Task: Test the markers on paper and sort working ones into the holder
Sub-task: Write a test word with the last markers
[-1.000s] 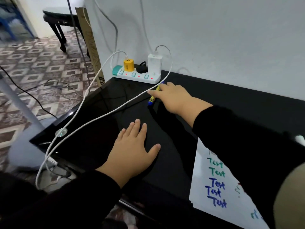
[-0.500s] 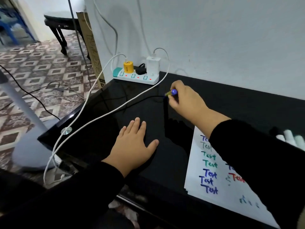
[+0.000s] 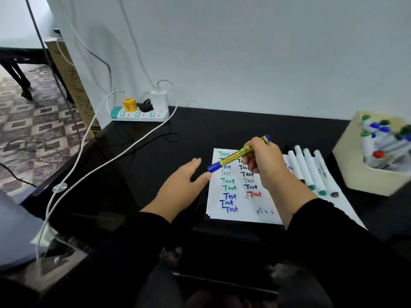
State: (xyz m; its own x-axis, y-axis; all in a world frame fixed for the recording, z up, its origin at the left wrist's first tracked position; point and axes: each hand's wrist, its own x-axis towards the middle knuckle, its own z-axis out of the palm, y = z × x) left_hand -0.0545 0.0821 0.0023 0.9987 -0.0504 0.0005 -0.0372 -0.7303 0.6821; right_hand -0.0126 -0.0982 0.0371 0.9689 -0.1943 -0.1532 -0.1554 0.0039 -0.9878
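Note:
My right hand (image 3: 263, 164) grips a yellow marker (image 3: 233, 157) with a blue cap, held slanted above the white paper (image 3: 235, 215). The paper carries rows of the word "Test" in green, blue, black and red. My left hand (image 3: 181, 188) hovers open just left of the paper, fingers straight, its thumb close under the marker's blue cap. Several white markers (image 3: 309, 168) lie side by side on the paper's right part. A cream holder (image 3: 355, 170) at the far right contains several markers with blue, green and red caps.
The black table (image 3: 155, 163) meets a white wall at the back. A power strip (image 3: 140, 114) with chargers sits at the back left, and a white cable (image 3: 106, 162) runs from it across the table's left side. Patterned floor lies beyond the left edge.
My right hand has carried the yellow marker from near the power strip to above the paper. My left hand lifted off the table and moved right toward the cap. The view swung right, revealing the holder.

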